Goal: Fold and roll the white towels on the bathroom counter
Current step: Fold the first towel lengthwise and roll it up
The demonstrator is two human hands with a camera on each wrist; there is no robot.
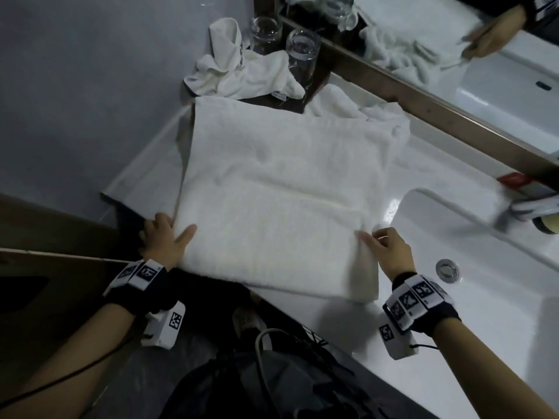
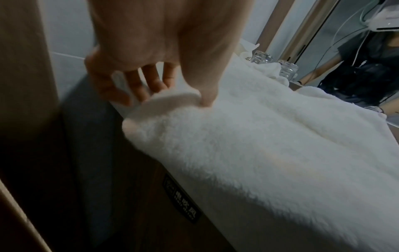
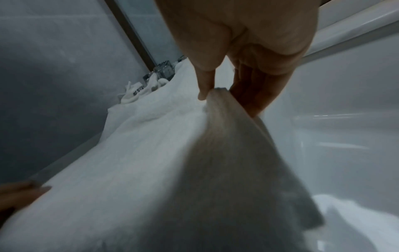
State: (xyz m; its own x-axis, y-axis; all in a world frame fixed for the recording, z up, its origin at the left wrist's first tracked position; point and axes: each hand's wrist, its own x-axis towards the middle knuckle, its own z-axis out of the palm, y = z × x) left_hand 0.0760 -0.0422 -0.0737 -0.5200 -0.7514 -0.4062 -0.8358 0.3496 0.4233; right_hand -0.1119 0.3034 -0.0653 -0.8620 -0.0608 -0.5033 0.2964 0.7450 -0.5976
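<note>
A large white towel [image 1: 281, 189] lies folded flat on the bathroom counter [image 1: 423, 176], its near edge hanging over the counter's front. My left hand [image 1: 166, 234] pinches the towel's near left corner [image 2: 172, 98], thumb on top and fingers beneath. My right hand [image 1: 387, 246] pinches the near right edge [image 3: 218, 97] between thumb and fingers and lifts it a little. A crumpled small white towel [image 1: 242, 71] lies at the back of the counter. More white cloth [image 1: 384, 116] is bunched under the big towel's far right corner.
Two drinking glasses [image 1: 302, 52] stand on a dark tray [image 1: 317, 83] by the crumpled towel. The mirror's wooden frame [image 1: 423, 104] runs along the back. The sink basin [image 1: 484, 282] with its drain [image 1: 447, 270] lies to the right. Grey wall on the left.
</note>
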